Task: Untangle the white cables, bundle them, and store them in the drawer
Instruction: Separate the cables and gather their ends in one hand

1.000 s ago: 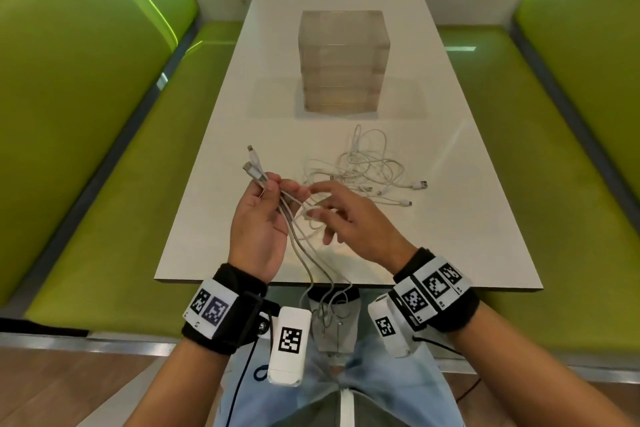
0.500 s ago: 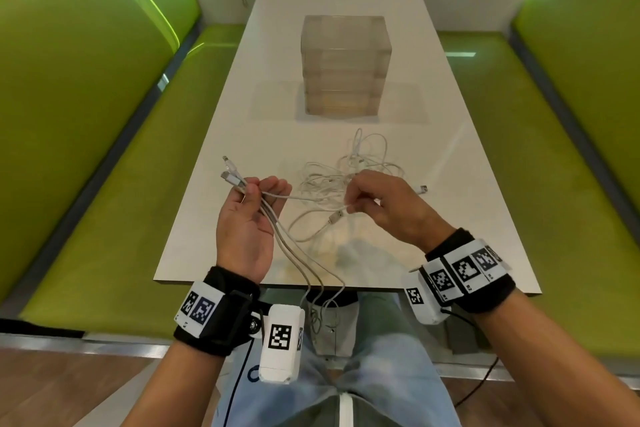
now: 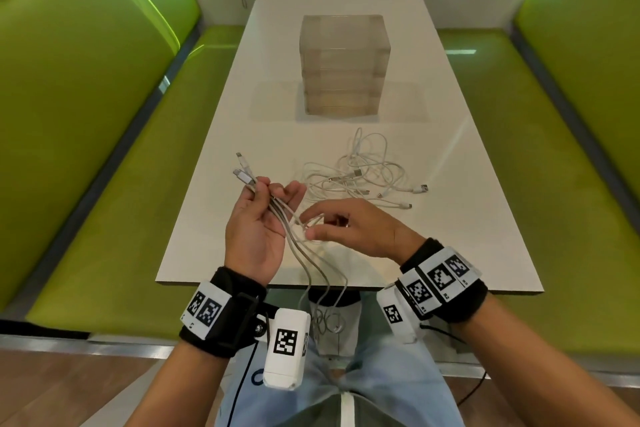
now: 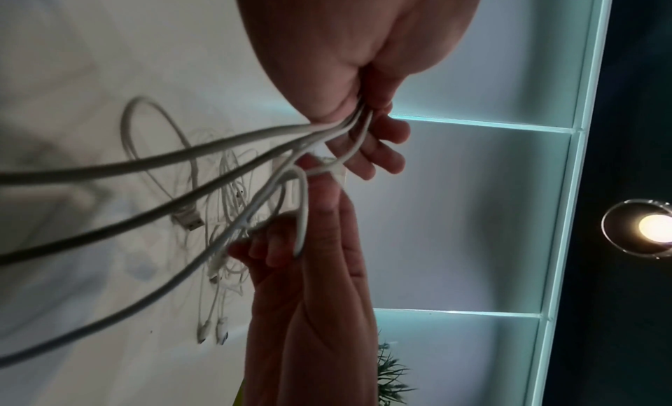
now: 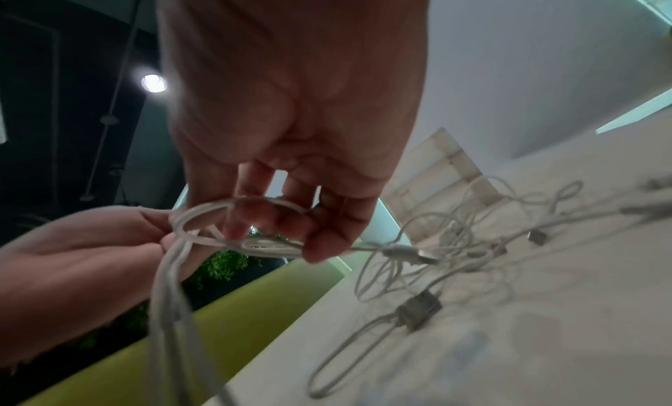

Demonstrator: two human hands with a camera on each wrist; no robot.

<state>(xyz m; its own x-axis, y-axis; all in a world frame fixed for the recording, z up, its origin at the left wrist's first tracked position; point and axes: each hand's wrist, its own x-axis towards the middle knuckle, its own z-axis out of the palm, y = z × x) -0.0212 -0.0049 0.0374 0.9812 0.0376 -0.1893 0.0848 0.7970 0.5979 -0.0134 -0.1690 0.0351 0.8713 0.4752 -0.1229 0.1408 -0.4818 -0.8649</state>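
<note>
Head view: the left hand clasps several freed cables (plugs protruding past the fingers); a tangled cable pile remains on the table, and the drawer unit is closed.
Left wrist view: fingers curl around the strands.
Right wrist view: the right hand pinches a cable loop. Bundling and storing remain.

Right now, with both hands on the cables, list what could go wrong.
1. The cable the right hand pinches runs on into the tangled pile on the table; pulling may tighten a knot or drag the pile.
2. The strands the left hand grips hang over the table edge toward the lap and could snag or slip.
3. The clear drawer unit looks closed, and both hands are occupied.
</note>
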